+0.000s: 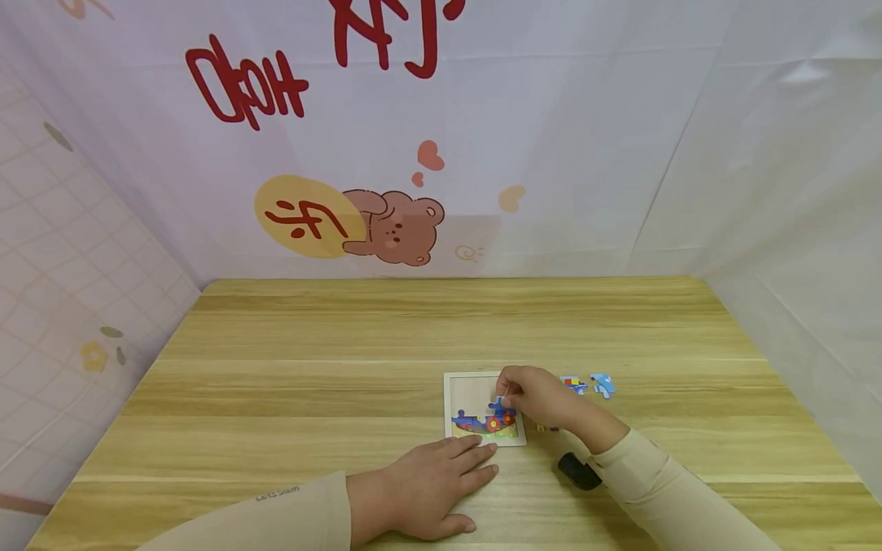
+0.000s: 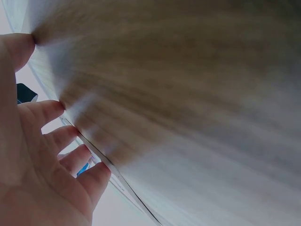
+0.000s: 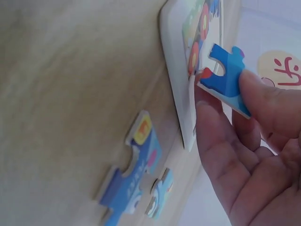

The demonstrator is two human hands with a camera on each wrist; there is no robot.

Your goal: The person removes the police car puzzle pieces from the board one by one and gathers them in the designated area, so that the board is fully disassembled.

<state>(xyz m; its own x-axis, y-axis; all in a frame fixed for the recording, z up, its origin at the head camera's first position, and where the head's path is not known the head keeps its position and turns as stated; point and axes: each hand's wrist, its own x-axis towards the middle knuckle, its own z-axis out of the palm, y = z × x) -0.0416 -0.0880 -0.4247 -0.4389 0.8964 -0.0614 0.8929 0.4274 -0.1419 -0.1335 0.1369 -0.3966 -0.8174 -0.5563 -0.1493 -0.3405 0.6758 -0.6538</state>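
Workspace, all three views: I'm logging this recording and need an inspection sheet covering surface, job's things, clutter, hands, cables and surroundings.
Surface: wood-grain table.
Job's things: puzzle board, lower part filled, upper left bare; loose pieces on the table to its right.
Clutter: black object beside the right sleeve; cannot tell what it is.
Hands: left hand with fingertips at the board's near edge; right hand pinches a blue piece at the board.
Cables: nothing seen.
Surroundings: white wall with a printed bear.
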